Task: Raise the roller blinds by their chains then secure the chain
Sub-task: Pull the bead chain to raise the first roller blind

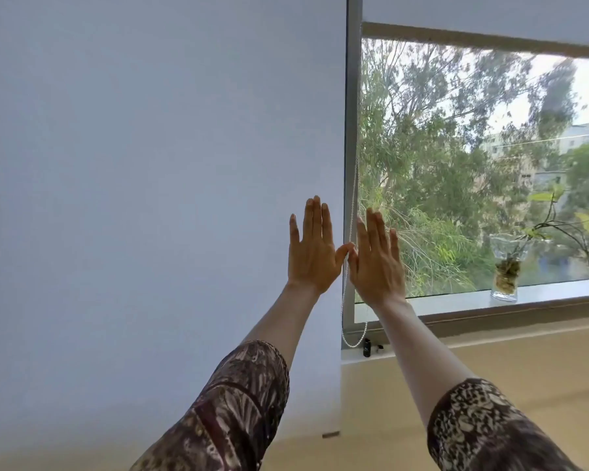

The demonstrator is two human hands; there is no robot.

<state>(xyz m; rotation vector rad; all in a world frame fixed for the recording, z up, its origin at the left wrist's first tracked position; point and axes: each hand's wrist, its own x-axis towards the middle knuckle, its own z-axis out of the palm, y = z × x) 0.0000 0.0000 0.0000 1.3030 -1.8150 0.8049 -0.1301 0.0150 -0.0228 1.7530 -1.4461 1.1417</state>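
Both hands up, backs to cam, fingers spread flat. Left hand [312, 248] at 9 o'clock of bead chain [353, 205], right hand [376, 258] at 3; thumbs meet at chain, neither pinching it as far as visible.

Left blind [150, 164] fully down; right blind [490, 25] mostly up.

Step, my read: grab chain. Pinch one strand only w/ thumb + forefinger, pull straight down, short hand-over-hand strokes, keep tension.

Hard to see: which strand raises blind; chain top lost vs frame approx 12. Loop hangs at 6; small dark clip [367, 347] beside it, maybe chain holder, can't confirm.
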